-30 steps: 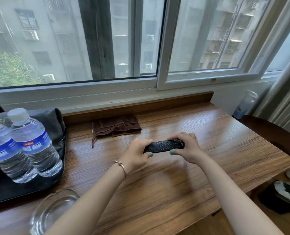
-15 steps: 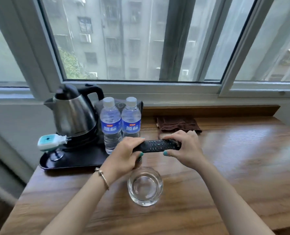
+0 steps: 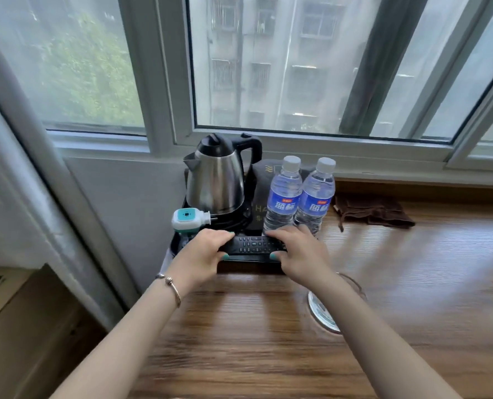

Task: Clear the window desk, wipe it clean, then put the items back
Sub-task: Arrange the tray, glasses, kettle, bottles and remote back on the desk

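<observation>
Nearest the camera, two bare forearms reach forward over the wooden surface (image 3: pixel 239 341); the left wrist wears a thin bracelet (image 3: pixel 172 286). Under the right forearm a clear glass ashtray (image 3: pixel 324 312) sits on the wood, partly hidden by the arm. Beyond that, the left hand (image 3: pixel 202 254) and the right hand (image 3: pixel 300 253) hold a black remote control (image 3: pixel 251 245) between them, one at each end, fingers curled over its top edge and thumbs against its near edge. The remote lies crosswise at the front edge of a black tray (image 3: pixel 248 263), buttons up; whether it rests on the tray or is just above it cannot be told. On the tray, just behind the left hand, lies a white and teal plug-in device (image 3: pixel 189 220). Behind the right hand stand two water bottles (image 3: pixel 297 197) side by side, touching. Farther back a steel kettle (image 3: pixel 216 182) stands on its base. To the right, a folded brown cloth (image 3: pixel 375 210) lies against the raised back edge, below the window (image 3: pixel 297 67).
</observation>
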A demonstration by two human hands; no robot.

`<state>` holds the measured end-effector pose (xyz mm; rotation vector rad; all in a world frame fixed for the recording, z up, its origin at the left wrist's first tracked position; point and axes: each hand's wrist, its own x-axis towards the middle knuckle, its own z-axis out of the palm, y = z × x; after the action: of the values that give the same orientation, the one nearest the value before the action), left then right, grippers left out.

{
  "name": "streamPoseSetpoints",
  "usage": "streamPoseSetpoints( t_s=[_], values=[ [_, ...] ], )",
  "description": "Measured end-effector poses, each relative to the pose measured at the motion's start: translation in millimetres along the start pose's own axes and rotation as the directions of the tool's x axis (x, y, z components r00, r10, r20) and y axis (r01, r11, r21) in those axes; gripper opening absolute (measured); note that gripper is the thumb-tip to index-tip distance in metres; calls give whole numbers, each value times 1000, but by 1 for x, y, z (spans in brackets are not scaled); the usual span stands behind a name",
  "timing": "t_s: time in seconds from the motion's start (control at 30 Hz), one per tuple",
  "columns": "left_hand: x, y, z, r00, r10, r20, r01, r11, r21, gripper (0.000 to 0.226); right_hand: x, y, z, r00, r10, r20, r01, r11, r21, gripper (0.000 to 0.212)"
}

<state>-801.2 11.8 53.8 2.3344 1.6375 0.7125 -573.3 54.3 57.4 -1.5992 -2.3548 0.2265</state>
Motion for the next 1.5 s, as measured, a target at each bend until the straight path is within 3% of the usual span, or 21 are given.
streamPoseSetpoints(
  t_s=[0.17, 0.4, 0.6, 1.07, 1.5],
  values=[
    [-11, -33, -1, 994, -75, 75, 70, 996, 61, 46, 16, -32, 24, 996, -9, 90, 17, 995, -95, 48],
    [-10, -49, 2, 974, -192, 121, 183, 979, 84, 50, 28, -43, 39, 990, 38, 138, -27, 996, -83, 49],
    [-2, -53, 3, 941, -302, 152, 311, 950, -36, 50, 41, -43, 29, 959, 122, 255, -117, 992, -37, 50],
    [2, -51, 7, 931, -311, 192, 338, 933, -126, 47, 56, -36, 27, 911, 89, 403, -170, 971, 169, 54],
    [3, -51, 11, 925, -312, 219, 333, 940, -69, 49, 61, -35, 26, 888, 60, 455, -170, 964, 204, 62]
  ],
)
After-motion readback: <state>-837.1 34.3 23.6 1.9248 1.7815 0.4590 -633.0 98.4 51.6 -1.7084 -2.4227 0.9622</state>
